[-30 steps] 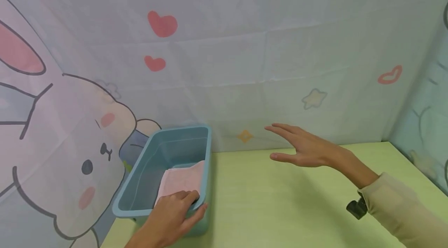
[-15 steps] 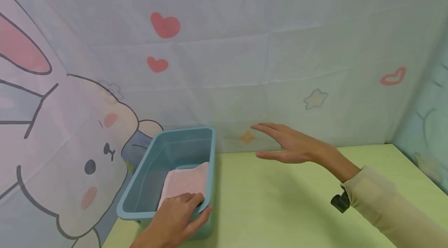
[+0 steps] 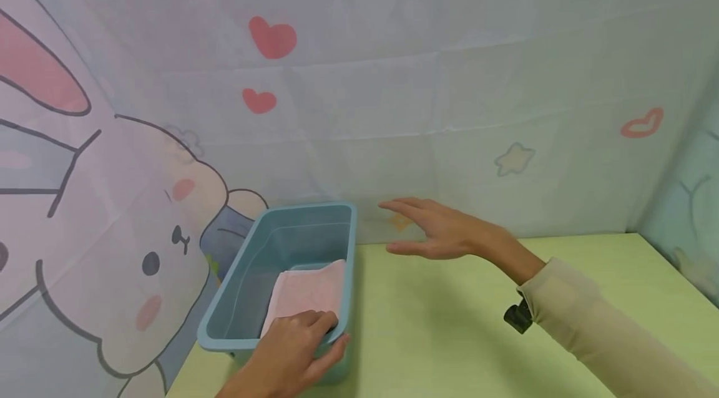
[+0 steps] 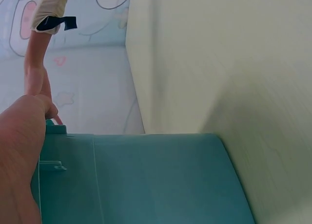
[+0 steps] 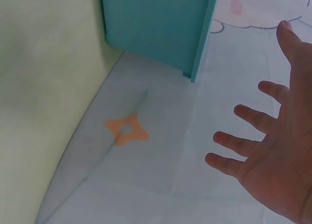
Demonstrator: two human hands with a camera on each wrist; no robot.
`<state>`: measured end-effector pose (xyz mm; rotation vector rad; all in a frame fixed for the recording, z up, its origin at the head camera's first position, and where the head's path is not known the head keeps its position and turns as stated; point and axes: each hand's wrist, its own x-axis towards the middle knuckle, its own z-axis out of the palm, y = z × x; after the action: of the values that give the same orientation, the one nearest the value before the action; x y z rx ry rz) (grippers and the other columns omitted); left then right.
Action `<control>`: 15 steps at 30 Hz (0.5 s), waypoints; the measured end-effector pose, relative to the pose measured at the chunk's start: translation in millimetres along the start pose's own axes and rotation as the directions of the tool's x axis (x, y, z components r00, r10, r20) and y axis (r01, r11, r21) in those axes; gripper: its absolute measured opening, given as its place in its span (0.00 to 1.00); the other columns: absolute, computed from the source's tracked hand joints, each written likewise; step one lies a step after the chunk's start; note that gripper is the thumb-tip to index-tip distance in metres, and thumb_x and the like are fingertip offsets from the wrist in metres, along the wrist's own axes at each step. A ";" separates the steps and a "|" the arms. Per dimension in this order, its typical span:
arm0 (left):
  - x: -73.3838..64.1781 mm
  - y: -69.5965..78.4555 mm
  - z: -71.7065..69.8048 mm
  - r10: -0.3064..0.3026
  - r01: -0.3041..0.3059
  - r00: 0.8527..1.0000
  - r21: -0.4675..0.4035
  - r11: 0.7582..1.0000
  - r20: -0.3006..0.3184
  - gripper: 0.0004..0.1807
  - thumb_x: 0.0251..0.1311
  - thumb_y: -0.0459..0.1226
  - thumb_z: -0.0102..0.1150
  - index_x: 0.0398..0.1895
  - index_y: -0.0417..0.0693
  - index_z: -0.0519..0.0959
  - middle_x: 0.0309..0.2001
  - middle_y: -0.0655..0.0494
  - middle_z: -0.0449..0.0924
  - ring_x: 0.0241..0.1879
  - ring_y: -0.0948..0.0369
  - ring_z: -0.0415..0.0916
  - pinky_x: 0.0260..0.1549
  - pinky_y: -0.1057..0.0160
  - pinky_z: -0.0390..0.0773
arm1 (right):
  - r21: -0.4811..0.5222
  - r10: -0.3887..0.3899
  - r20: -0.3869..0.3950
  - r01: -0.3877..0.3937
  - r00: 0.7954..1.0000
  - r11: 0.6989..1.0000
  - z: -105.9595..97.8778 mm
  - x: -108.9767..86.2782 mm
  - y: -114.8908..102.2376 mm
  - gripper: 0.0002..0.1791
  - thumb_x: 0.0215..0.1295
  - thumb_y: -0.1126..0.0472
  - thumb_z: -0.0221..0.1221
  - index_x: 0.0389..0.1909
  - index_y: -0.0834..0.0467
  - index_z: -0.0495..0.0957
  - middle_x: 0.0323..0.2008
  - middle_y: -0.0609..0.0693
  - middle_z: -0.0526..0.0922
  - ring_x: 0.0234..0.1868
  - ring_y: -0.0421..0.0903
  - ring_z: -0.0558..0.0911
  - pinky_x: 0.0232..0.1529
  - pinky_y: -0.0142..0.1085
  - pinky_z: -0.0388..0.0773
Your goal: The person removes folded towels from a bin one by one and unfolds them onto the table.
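Note:
A blue-green plastic bin (image 3: 224, 298) stands at the left of the table, with a folded pink cloth (image 3: 306, 292) lying inside near its right wall. My left hand (image 3: 294, 348) grips the bin's near right rim corner, fingers curled over the inside and thumb on the outer side. In the left wrist view the bin's outer wall (image 4: 156, 175) fills the lower part, beside that hand (image 4: 22, 151). My right hand (image 3: 440, 229) hovers over the table to the right of the bin, fingers spread and nothing held. In the right wrist view its palm and fingers (image 5: 239, 141) show apart from the bin.
The pale green table (image 3: 427, 335) meets a cloth backdrop (image 3: 359, 105) printed with hearts, stars and a rabbit (image 3: 146, 229). The bin's left side is close to the backdrop. A dark strap device (image 3: 518, 317) sits at the right cuff.
My right hand has moved left toward the bin, still spread. The left hand keeps its grip on the rim, and the whole scene shifts slightly right with the head view.

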<state>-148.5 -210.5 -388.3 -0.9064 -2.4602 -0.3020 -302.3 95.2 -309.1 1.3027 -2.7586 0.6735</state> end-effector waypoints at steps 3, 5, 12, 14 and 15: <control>0.0 0.8 0.8 0.018 -0.018 1.000 -0.004 1.000 -0.014 0.12 0.67 0.46 0.67 0.31 0.56 0.74 0.24 0.70 0.69 0.24 0.73 0.68 0.21 0.71 0.68 | 0.014 -0.005 0.018 0.005 1.000 1.000 2.0 7.2 -4.4 0.47 0.68 0.25 0.53 0.83 0.40 0.55 0.80 0.43 0.56 0.79 0.51 0.58 0.71 0.59 0.61; 0.3 1.2 1.1 0.029 -0.029 0.999 -0.008 1.000 -0.025 0.12 0.67 0.46 0.67 0.31 0.56 0.74 0.24 0.70 0.70 0.24 0.74 0.68 0.21 0.71 0.68 | 0.019 -0.008 0.029 0.007 1.000 1.000 3.8 12.0 -6.8 0.47 0.69 0.25 0.53 0.83 0.40 0.54 0.80 0.42 0.56 0.79 0.51 0.58 0.72 0.59 0.61; 1.3 2.6 1.2 0.048 -0.050 0.998 -0.049 0.998 -0.045 0.12 0.67 0.45 0.67 0.30 0.56 0.75 0.23 0.71 0.69 0.22 0.76 0.65 0.20 0.75 0.66 | 0.015 -0.039 0.049 0.039 0.998 0.999 11.1 28.4 -13.2 0.47 0.69 0.25 0.52 0.83 0.41 0.54 0.80 0.43 0.57 0.79 0.49 0.57 0.73 0.55 0.60; 1.4 3.3 1.3 0.048 -0.051 0.998 -0.055 0.997 -0.049 0.12 0.68 0.46 0.66 0.30 0.56 0.75 0.24 0.71 0.69 0.22 0.76 0.65 0.20 0.75 0.66 | 0.010 -0.041 0.055 0.040 0.998 0.999 12.7 32.3 -15.5 0.48 0.68 0.24 0.51 0.83 0.40 0.53 0.80 0.43 0.57 0.79 0.48 0.57 0.73 0.55 0.59; 1.4 3.6 1.4 0.049 -0.052 0.997 -0.055 0.997 -0.052 0.12 0.67 0.46 0.66 0.30 0.56 0.75 0.24 0.71 0.69 0.22 0.76 0.65 0.20 0.75 0.65 | 0.011 -0.043 0.056 0.042 0.997 0.999 13.3 34.4 -16.8 0.48 0.68 0.24 0.51 0.83 0.41 0.54 0.79 0.43 0.57 0.79 0.48 0.58 0.73 0.55 0.59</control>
<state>-147.6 -206.5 -388.6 -0.9707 -2.3895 -0.3744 -310.1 55.4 -308.1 1.3996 -2.7658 0.6580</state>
